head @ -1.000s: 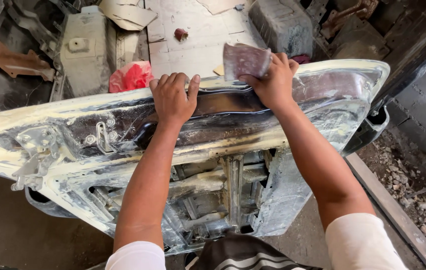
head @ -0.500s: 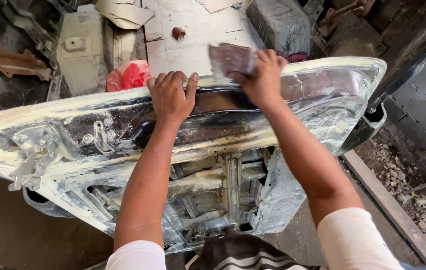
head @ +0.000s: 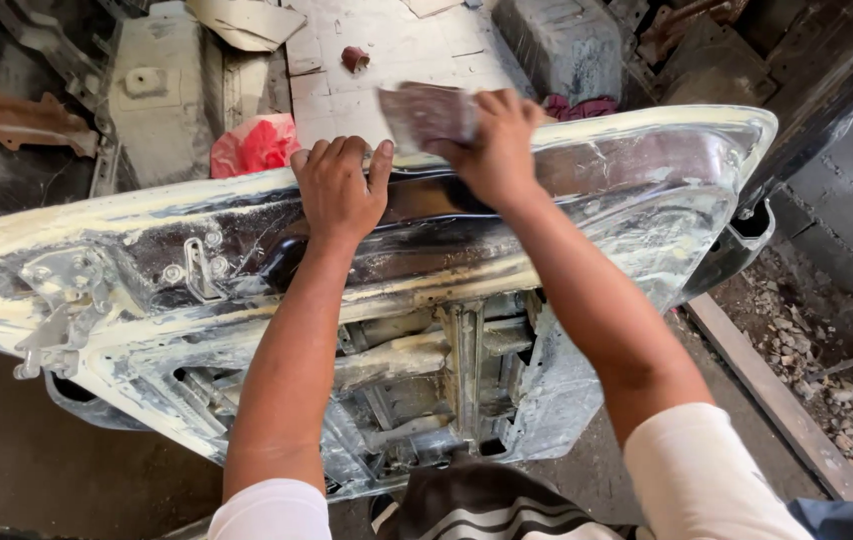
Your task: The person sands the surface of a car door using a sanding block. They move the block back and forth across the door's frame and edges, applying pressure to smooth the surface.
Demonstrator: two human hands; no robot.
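— Starting at the frame's left: seeing a battered car door panel (head: pixel 127 260) lying across the middle, smeared with pale filler, edge running up to the right corner.

— Left hand (head: pixel 339 188) resting flat at centre, fingers spread and curled over the panel's upper edge, gripping nothing else, just bracing.

— Right hand (head: pixel 495 145) just right of that, closed around a folded sheet of sandpaper (head: pixel 425 115), pressing it at the panel's top edge in the upper middle of the frame.

— Judging the risks: bracing fingers sitting very near the sanding stroke, so possibly getting scraped if the paper slides left.

— Also looking unsteady, with the panel apparently propped rather than clamped; pushing hard maybe tipping or shifting it.

— Bare sheet-metal edges and brackets at lower left threatening cuts to unprotected skin.

— Rubbing too long in one spot likely cutting through the filler.

— Red cloth (head: pixel 255 143) lying beyond, upper left, well clear.
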